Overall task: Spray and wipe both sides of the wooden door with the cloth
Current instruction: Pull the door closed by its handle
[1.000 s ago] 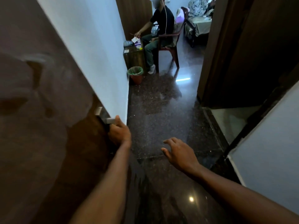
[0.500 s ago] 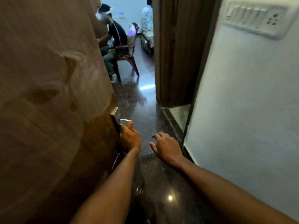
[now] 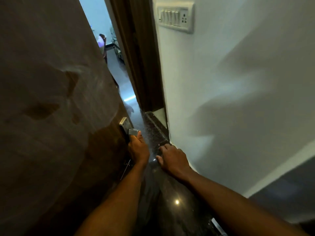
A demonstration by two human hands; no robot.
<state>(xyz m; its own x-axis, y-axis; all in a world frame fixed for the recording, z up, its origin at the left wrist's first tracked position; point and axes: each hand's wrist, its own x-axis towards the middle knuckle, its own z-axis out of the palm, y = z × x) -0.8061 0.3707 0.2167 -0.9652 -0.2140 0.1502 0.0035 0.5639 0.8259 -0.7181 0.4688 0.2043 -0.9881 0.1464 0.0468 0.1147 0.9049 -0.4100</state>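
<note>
The wooden door (image 3: 51,116) fills the left side of the view. It is brown and tall. It stands partly open, with only a thin gap between its edge and the dark door frame (image 3: 143,65). The door's face has pale, smeary patches and a few darker spots on it.

The left hand (image 3: 139,148) is low down at the door's edge. Its fingers are curled round the handle (image 3: 133,132), which is shiny metal and sticks out from a metal plate (image 3: 124,123). The thumb rests up against the handle.

The right hand (image 3: 172,160) is just beside the left hand, but the two do not touch. It holds nothing. Its fingers are loose and a bit bent, and it hangs above the floor (image 3: 170,206), near the bottom of the wall (image 3: 238,99).

The floor is dark and shiny, with a small bright spot of light on it. The wall is white, and a switch plate (image 3: 176,17) sits high up on it. Through the gap you can see a bit of another room with part of a chair (image 3: 104,55), but it is too blurry to tell more
</note>
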